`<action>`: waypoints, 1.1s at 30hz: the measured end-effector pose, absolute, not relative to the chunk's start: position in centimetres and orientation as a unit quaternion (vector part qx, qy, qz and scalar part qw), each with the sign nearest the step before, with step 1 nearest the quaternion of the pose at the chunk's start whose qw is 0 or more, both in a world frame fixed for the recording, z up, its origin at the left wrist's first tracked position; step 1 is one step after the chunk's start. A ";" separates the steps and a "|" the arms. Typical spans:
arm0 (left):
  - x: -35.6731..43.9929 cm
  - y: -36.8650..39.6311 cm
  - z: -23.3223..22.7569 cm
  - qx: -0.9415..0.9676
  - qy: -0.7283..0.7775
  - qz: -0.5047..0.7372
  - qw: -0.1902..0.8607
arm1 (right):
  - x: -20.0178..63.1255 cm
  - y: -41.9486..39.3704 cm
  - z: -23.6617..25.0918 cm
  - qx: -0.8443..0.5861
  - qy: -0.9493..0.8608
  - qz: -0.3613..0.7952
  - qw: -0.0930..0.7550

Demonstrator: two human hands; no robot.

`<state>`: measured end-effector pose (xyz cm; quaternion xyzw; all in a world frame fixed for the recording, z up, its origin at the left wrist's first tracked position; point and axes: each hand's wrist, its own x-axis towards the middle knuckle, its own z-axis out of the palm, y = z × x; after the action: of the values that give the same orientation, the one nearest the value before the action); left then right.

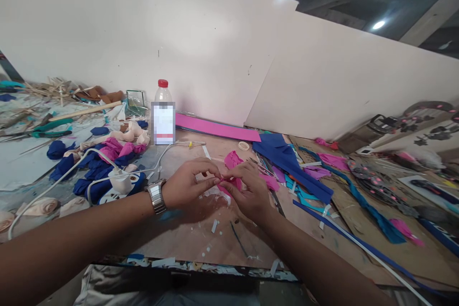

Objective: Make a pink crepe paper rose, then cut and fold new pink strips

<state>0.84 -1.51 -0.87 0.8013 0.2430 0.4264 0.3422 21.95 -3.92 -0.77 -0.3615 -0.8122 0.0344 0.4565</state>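
My left hand (188,184), with a metal watch (157,196) on its wrist, and my right hand (249,191) meet over the middle of the brown worktable (201,244). Both pinch a small piece of pink fabric (229,182) between thumbs and fingertips. More pink fabric (233,158) sticks up just behind the fingers. Most of the pinched part is hidden by my fingers.
A plastic bottle with a red cap (163,112) stands behind my hands. Blue and pink fabric rolls (96,162), a white cable (64,177) and a power strip (120,184) lie left. Blue fabric sheets (287,158), a pink sheet (215,128) and a tape roll (244,145) lie right.
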 end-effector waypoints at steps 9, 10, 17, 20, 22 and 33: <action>0.9 -1.4 -1.0 0.801 0.224 0.403 0.382 | 22.0 -4.1 -0.8 -0.377 -0.816 0.028 0.438; 0.9 -1.4 -1.0 0.800 0.223 0.401 0.386 | 22.0 -4.1 -0.7 -0.376 -0.816 0.029 0.438; 1.0 -1.7 -0.6 0.784 0.227 0.405 0.413 | 21.7 -4.4 -0.2 -0.367 -0.819 0.047 0.438; 1.1 -1.6 -0.6 0.778 0.217 0.407 0.426 | 21.7 -4.5 -0.1 -0.370 -0.818 0.054 0.437; 1.0 -1.6 -0.7 0.782 0.220 0.402 0.423 | 21.7 -4.5 -0.2 -0.371 -0.816 0.057 0.439; 0.9 -1.4 -0.8 0.779 0.234 0.404 0.418 | 21.7 -4.5 -0.4 -0.372 -0.812 0.047 0.447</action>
<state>0.88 -1.40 -0.76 0.7793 0.2345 0.4036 0.4182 21.74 -4.47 -0.42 -0.3719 -0.8125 0.0469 0.4465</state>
